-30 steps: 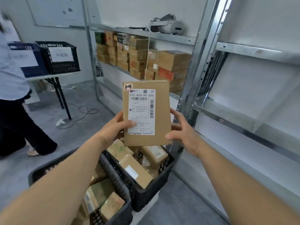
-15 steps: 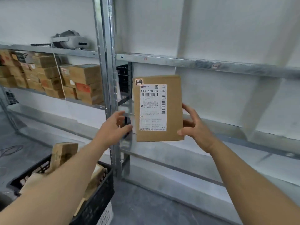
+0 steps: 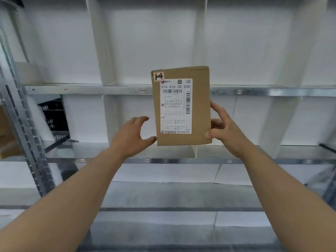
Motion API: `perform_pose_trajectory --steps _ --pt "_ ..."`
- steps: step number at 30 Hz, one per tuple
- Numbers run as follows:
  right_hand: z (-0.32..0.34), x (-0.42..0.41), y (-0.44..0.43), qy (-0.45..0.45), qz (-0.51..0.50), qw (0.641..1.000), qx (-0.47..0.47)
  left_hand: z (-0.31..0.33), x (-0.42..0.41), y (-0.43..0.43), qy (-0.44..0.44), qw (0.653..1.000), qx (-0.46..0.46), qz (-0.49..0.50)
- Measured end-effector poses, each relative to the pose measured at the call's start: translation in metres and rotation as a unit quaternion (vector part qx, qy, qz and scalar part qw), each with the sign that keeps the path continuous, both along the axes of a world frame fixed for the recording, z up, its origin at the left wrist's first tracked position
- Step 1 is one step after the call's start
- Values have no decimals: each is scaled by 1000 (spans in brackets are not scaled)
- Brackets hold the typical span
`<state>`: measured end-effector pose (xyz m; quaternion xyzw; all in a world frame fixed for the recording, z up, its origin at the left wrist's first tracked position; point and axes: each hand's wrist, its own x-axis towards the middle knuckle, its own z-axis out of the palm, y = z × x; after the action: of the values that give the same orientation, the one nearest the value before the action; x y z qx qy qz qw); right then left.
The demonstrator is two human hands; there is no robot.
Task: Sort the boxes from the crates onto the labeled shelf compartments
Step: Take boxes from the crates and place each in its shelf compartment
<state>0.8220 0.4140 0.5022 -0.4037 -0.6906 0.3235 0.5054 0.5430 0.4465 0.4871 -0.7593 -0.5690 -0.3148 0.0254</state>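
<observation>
Holding a flat brown box (image 3: 200, 106) upright in front of the shelving, I have my right hand (image 3: 227, 131) on its right edge: the thumb presses the front face near the lower right corner and the fingers curl round behind, so this hand alone pinches the box. My left hand (image 3: 131, 137) is spread and relaxed just beside the lower left corner. Its thumb tip reaches that corner, but I cannot tell whether it touches the cardboard.

The box faces me with a white shipping label (image 3: 175, 106) covering most of its front, printed "516 K20-00 030" above a barcode. A small square sticker (image 3: 158, 76) with a dark mark sits at the upper left corner.

The box is in the air, clear of any shelf board. Its top half crosses the upper metal rail (image 3: 91, 90) and its bottom edge hangs above the lower rail (image 3: 181, 160). White dividers (image 3: 107, 115) split the shelf into compartments, and small tags (image 3: 143, 90) are stuck along the rails, too small to read. At the far left, past the perforated metal upright (image 3: 21, 115), a black crate (image 3: 52, 113) sits on the shelf.
</observation>
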Motion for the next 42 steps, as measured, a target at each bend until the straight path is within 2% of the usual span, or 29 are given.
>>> perform_pose_trajectory --steps 6,14,32,42 --pt "20 81 -11 12 -84 996 29 29 86 34 65 995 42 -57" --pt "30 179 -1 25 -175 983 54 52 190 81 99 985 77 -122" --pt "61 372 67 65 -270 954 116 111 403 208 119 944 183 -250" --pt "78 466 87 60 -270 952 134 129 473 225 140 937 205 -247"
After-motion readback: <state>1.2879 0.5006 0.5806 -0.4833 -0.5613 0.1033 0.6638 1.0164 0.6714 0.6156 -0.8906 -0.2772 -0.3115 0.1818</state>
